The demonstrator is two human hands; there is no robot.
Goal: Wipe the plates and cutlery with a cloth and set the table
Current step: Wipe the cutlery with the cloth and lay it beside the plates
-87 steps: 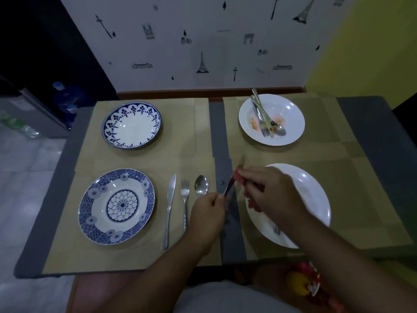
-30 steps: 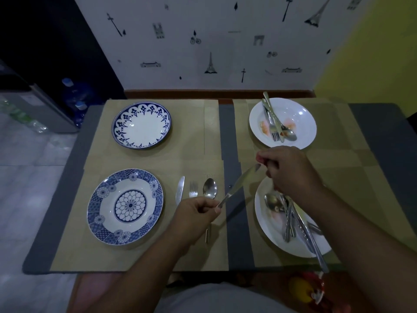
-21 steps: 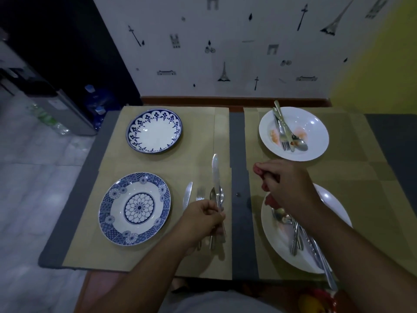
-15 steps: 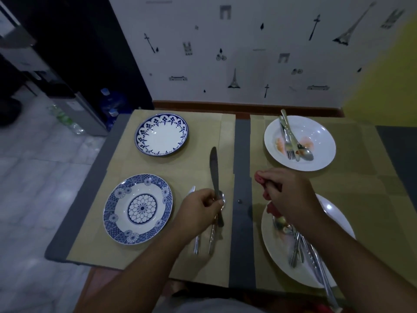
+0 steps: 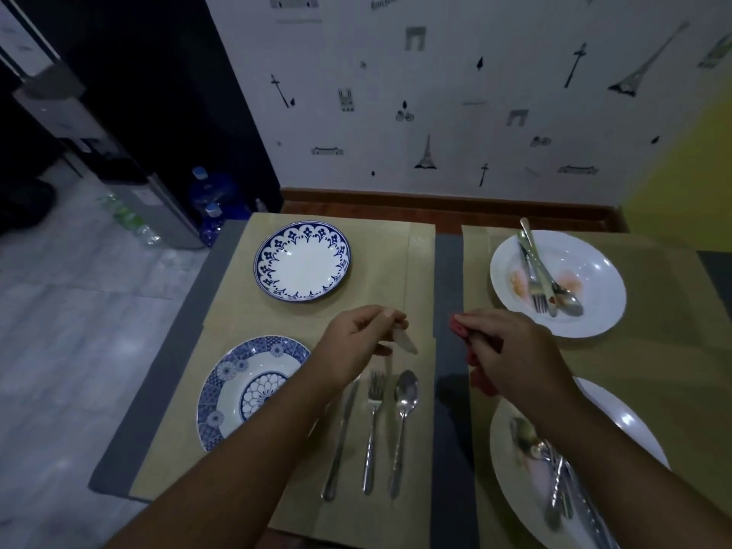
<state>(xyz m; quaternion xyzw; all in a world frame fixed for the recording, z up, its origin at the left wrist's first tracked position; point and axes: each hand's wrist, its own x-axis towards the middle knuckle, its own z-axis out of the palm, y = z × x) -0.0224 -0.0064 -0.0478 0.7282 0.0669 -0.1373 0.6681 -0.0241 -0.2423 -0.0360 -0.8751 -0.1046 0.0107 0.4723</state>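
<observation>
1. The left hand [image 5: 356,342] pinched a blurred knife [image 5: 406,345] above the tabletop [image 5: 447,271].
2. The right hand [image 5: 511,354], apart from the left, gripped a red cloth [image 5: 459,330].
3. A second knife [image 5: 340,437], a fork [image 5: 372,422] and a spoon [image 5: 405,410] lay side by side, just right of the near blue plate [image 5: 237,394].
4. The far white plate [image 5: 594,311] and the near white plate [image 5: 626,425] both held cutlery.

Blue-and-white floral plate [image 5: 302,260], white plate [image 5: 594,279], red cloth [image 5: 459,324].
</observation>
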